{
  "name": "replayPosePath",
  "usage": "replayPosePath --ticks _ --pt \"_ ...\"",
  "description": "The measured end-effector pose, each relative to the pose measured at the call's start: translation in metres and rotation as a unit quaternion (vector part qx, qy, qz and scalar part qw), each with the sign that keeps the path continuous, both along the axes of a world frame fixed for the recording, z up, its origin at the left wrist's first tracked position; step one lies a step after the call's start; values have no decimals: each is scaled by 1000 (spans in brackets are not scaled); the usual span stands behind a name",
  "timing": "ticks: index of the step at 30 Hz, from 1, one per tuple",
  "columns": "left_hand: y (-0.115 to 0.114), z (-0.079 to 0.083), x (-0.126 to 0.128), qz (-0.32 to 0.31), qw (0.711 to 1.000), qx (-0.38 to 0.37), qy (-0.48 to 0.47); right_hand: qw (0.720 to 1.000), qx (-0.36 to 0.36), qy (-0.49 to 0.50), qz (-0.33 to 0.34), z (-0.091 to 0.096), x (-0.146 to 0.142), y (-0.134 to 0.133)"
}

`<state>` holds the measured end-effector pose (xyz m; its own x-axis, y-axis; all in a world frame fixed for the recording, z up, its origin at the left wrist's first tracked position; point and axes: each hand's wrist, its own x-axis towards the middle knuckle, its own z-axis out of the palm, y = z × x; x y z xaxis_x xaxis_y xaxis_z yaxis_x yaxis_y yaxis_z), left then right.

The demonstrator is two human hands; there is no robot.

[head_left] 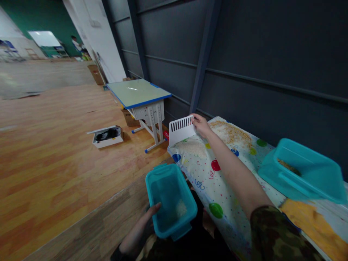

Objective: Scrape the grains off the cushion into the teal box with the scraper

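In my left hand [148, 217] is a teal plastic bin [171, 199], gripped by its near-left rim below the table edge. A small heap of white rice [181, 208] lies on its bottom. My right hand [200, 124] pinches the upper right corner of a white slotted plastic scraper [181, 131], which stands upright at the table's far left end. Just in front of the scraper a patch of rice [191, 148] lies on the tablecloth [198, 174]. Beyond my right wrist, a pile of yellow grains mixed with rice [231, 133] is spread out.
A second teal bin [310, 170] with some grains inside stands at the right, beside an orange cloth [315, 224]. A dark panel wall [258, 72] runs behind the table. A school desk [138, 92] and an open white box [108, 137] are further left. A person [77, 45] is far off.
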<state>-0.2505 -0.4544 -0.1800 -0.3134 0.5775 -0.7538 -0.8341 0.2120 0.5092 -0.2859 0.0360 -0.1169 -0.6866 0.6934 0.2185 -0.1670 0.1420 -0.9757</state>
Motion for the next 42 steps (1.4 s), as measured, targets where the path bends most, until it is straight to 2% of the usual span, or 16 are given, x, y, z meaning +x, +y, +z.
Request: replayPosePath --ticks 5,11,16,20,27,30,34,37,42 --pt "1 13 3 -10 1000 11 22 999 23 -2 24 -3 8 4" --pt "3 25 4 7 1000 6 28 999 31 12 -8 -3 3 2" --pt "4 20 3 38 998 -1 49 999 42 6 -9 -3 4 -2" --pt "5 15 1 29 998 0 59 998 51 6 -29 -1 14 4" --pt "4 20 1 20 999 16 45 998 48 -10 -41 1 18 4" --pt "2 15 1 24 999 12 39 999 35 -13 -32 2 20 3" --pt "1 10 0 18 999 20 31 998 29 19 -61 7 22 7" --pt "2 10 0 19 999 30 32 993 64 28 -91 13 22 11" --pt "3 11 -2 11 999 26 28 971 170 39 -162 14 19 10"
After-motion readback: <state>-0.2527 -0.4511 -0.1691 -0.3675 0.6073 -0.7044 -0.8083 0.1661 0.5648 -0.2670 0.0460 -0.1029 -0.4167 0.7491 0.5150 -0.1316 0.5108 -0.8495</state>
